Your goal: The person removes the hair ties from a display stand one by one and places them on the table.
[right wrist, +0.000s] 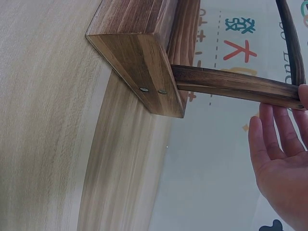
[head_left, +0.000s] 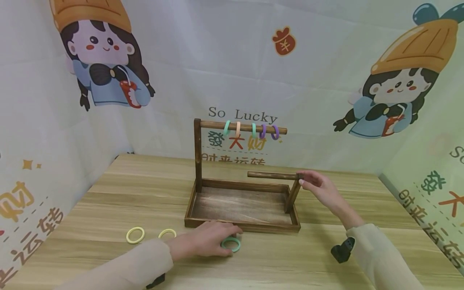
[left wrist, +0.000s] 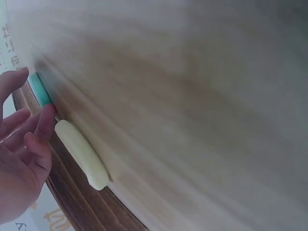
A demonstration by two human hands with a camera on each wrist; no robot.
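A dark wooden rack (head_left: 197, 157) stands on the table; its tall post carries a bar with several green, pink and purple rings (head_left: 275, 132). My right hand (head_left: 320, 189) grips the top of the rack's shorter post (head_left: 293, 196), where a lower bar (head_left: 272, 175) begins. In the right wrist view, the fingers (right wrist: 272, 132) lie along that post's end. My left hand (head_left: 208, 239) reaches down in front of the tray, thumb and fingers spread about a green ring (head_left: 235, 239) lying on the table. One fingertip touches this green ring (left wrist: 40, 90) in the left wrist view.
Two pale yellow rings lie on the table to the left: one yellow ring (head_left: 135, 235) farther out, another yellow ring (head_left: 167, 231) partly behind my left forearm. The rack's base is a shallow tray (head_left: 243, 228). A printed cloth (head_left: 232, 72) hangs behind the table (head_left: 145, 181).
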